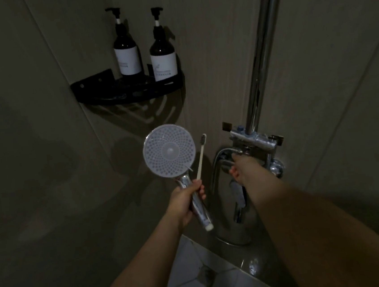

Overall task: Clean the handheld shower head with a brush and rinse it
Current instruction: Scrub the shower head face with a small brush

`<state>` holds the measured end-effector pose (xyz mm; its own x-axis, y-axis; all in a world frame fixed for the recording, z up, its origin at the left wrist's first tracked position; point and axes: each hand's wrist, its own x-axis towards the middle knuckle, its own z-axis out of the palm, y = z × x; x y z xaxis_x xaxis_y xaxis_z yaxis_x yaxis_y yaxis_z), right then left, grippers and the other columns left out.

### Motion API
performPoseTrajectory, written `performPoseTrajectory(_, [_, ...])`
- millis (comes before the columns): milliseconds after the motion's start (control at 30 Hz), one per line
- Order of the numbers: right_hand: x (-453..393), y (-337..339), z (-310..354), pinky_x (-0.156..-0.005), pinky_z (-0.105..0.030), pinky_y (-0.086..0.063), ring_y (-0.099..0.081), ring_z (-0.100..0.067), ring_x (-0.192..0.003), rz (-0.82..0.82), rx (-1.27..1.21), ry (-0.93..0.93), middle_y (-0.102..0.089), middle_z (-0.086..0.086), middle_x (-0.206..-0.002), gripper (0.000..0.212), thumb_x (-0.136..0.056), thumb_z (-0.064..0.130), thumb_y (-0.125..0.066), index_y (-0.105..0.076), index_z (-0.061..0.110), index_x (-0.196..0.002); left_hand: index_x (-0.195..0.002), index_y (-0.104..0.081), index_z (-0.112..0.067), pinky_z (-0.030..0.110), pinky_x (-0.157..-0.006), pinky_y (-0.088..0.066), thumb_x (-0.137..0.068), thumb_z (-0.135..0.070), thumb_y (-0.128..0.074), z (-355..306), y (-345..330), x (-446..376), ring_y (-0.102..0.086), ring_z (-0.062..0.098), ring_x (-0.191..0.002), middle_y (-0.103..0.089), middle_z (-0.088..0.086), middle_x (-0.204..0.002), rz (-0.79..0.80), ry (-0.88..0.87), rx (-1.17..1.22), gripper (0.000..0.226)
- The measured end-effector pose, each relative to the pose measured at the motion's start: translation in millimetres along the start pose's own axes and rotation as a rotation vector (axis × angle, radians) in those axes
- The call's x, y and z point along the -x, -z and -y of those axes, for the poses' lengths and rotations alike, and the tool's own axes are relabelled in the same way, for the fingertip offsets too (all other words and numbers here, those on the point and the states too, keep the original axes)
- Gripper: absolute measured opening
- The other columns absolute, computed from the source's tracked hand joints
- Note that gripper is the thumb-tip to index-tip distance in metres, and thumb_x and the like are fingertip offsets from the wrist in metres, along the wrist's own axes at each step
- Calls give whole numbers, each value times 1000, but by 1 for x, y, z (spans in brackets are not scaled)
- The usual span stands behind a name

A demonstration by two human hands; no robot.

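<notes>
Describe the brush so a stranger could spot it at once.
Start at the chrome riser pipe on the wall and look left to the round shower head. Both it and the brush are held in the left hand. The brush is the thin pale stick with dark bristles on top.

My left hand point(185, 202) holds the round-faced chrome-handled shower head point(169, 151) with a slim white toothbrush point(200, 157) just right of it, my right hand point(239, 169) on the chrome wall valve point(251, 141) further right, below a black corner shelf point(129, 89) carrying two dark pump bottles point(162, 52).
</notes>
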<state>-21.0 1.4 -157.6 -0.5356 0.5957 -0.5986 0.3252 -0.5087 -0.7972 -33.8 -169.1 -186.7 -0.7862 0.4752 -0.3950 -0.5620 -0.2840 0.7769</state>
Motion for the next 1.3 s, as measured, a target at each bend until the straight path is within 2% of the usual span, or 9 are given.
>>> performPoseTrajectory(100, [-3, -8, -2, -69, -34, -57, -61, -23, -69, -150, 246, 117, -62, -10, -79, 20, -94, 19, -49, -58, 4, -103, -80, -54, -7, 19, -48, -51, -90, 0, -53, 0, -1, 0, -56, 9, -45, -58, 1, -51, 21, -8, 5, 12])
performPoseTrajectory(167, [-1, -8, -4, -84, -37, -52, -66, -30, -96, -309, 539, 176, -68, -15, -106, 31, -93, 20, -48, -61, 1, -112, -80, -54, -7, 19, -49, -51, -90, 0, -53, 1, 1, 0, -56, 9, -45, -58, 1, -51, 18, -13, 0, 12])
performPoseTrajectory(400, [12, -9, -5, -86, -35, -50, -60, -29, -110, -453, 980, 324, -63, -16, -119, 25, -95, 10, -47, -60, 0, -114, -80, -54, -7, 18, -49, -51, -90, 0, -53, 7, 10, -2, -56, 7, -45, -57, 1, -52, -10, 5, -15, 12])
performPoseTrajectory(700, [8, 3, -27, -69, -28, -53, -66, -31, -86, -287, 550, 347, -67, -18, -107, 57, -95, 48, -40, -61, -2, -111, -80, -57, -8, 19, -51, -53, -89, 0, -54, 36, 10, -5, -58, 7, -46, -60, 1, -55, -44, 59, -3, 13])
performPoseTrajectory(767, [16, 11, -38, -51, -21, -44, -63, -27, -66, -269, 356, 352, -67, -21, -96, 49, -98, 40, -38, -62, -3, -107, -80, -56, -8, 19, -50, -53, -89, 0, -54, 45, 6, -3, -59, 6, -44, -61, 1, -53, -66, 71, 25, 13])
performPoseTrajectory(933, [15, 53, -74, -79, -30, -42, -59, -36, -106, -391, 332, 410, -64, -24, -111, 30, -98, 17, -42, -61, -4, -107, -80, -57, -8, 20, -52, -53, -90, -1, -55, 67, 14, 3, -58, 6, -45, -61, -1, -50, -110, 106, -1, 12])
performPoseTrajectory(1067, [-4, 67, -95, -89, -32, -44, -58, -38, -98, -142, 333, 385, -63, -27, -102, 24, -91, -8, -44, -61, -6, -109, -81, -57, -8, 23, -54, -51, -89, -1, -55, 96, 27, 8, -59, 7, -46, -62, -1, -50, -127, 157, 4, 11])
performPoseTrajectory(1167, [-6, 60, -103, -67, -19, -44, -58, -35, -99, 65, 501, 347, -61, -24, -101, 22, -94, -3, -43, -57, -6, -111, -80, -56, -8, 22, -50, -53, -89, 0, -54, 118, 35, 14, -59, 7, -44, -62, 0, -50, -141, 184, 29, 12])
performPoseTrajectory(1300, [-15, 52, -109, -74, -23, -35, -52, -20, -90, -14, 632, 431, -56, -12, -91, 21, -94, 7, -49, -60, -4, -109, -79, -55, -8, 20, -47, -52, -90, 0, -54, 135, 45, 22, -58, 6, -42, -61, 0, -48, -157, 208, 42, 13])
